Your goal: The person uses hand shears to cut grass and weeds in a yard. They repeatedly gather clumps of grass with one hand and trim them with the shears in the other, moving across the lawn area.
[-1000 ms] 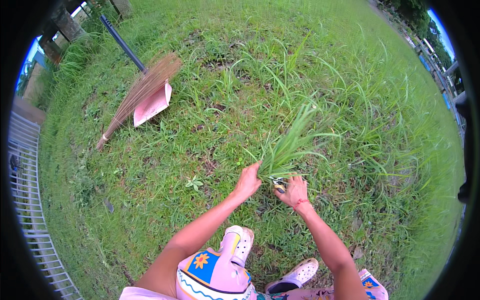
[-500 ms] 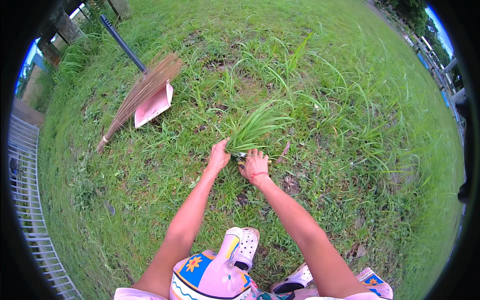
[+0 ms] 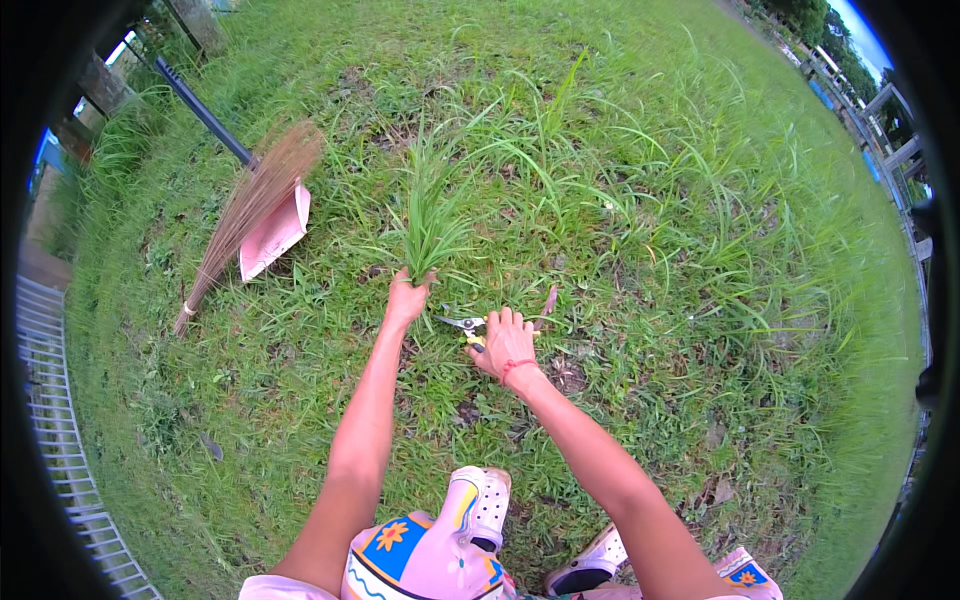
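Observation:
My left hand (image 3: 407, 297) grips the base of a bunch of long green grass blades (image 3: 432, 215), which stand up out of my fist. Just to its right, my right hand (image 3: 505, 344), with a red band on the wrist, holds a small pair of garden shears (image 3: 461, 323). Their metal blades point left toward the left hand, a little below the bunch. Both hands are low over the lawn.
A straw broom (image 3: 248, 215) lies on the grass at the upper left across a pink dustpan (image 3: 273, 233) with a dark handle (image 3: 202, 109). A metal fence (image 3: 50, 390) runs along the left edge. My light clogs (image 3: 481, 507) show at the bottom.
Both hands have moved left across the lawn over the three frames. The grass bunch in my left hand has swung from leaning right to standing upright, and the shears now show.

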